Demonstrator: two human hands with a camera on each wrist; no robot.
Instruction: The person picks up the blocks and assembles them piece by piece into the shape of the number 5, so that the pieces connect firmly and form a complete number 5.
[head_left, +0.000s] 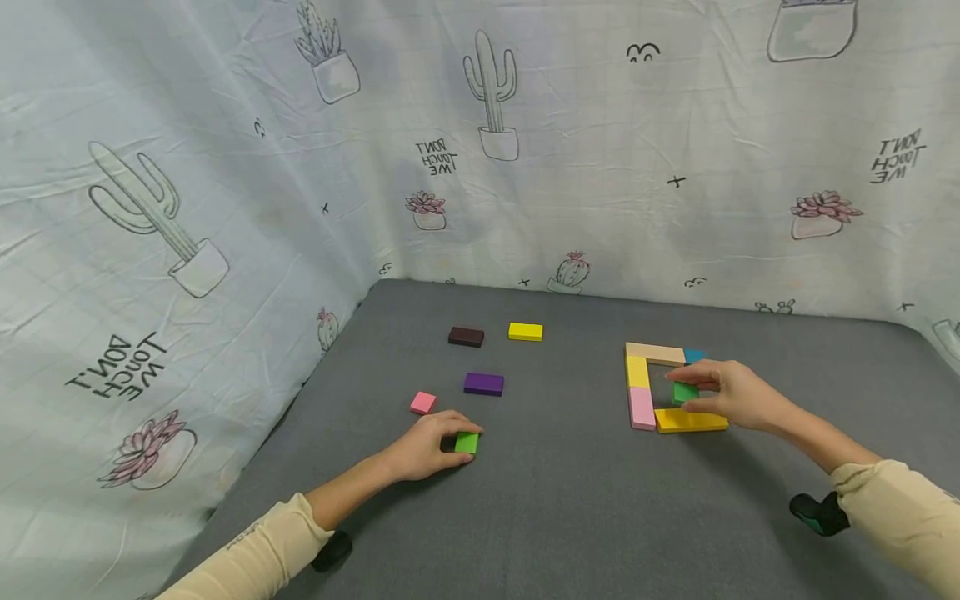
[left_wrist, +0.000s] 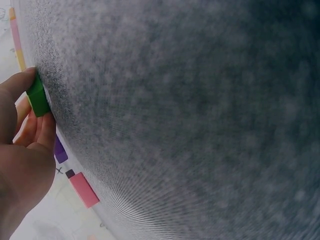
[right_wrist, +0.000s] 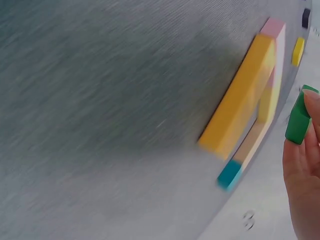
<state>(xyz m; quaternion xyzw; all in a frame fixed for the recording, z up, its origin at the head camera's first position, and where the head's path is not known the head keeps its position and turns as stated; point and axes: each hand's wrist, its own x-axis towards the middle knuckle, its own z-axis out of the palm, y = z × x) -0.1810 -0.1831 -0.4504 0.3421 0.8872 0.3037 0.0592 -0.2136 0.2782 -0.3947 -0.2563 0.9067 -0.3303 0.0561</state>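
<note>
My left hand point(head_left: 429, 447) pinches a light green block point(head_left: 467, 442) between thumb and fingers at the table surface. The same block point(left_wrist: 38, 97) shows between thumb and fingertips in the left wrist view. On the right, my right hand point(head_left: 738, 395) pinches a darker green block point(head_left: 684, 393), held above the block outline in the right wrist view. That outline has a tan block point(head_left: 655, 354), a blue block point(head_left: 693, 356), a yellow block point(head_left: 637, 372), a pink block point(head_left: 642, 408) and an orange-yellow block point(head_left: 691, 421). Its right side lies partly behind my hand.
Left of the middle lie a dark brown block point(head_left: 466, 337), a yellow block point(head_left: 526, 332), a purple block point(head_left: 483, 384) and a coral pink block point(head_left: 423, 403). A white printed curtain point(head_left: 585, 183) hangs along the back and left of the grey table point(head_left: 555, 508).
</note>
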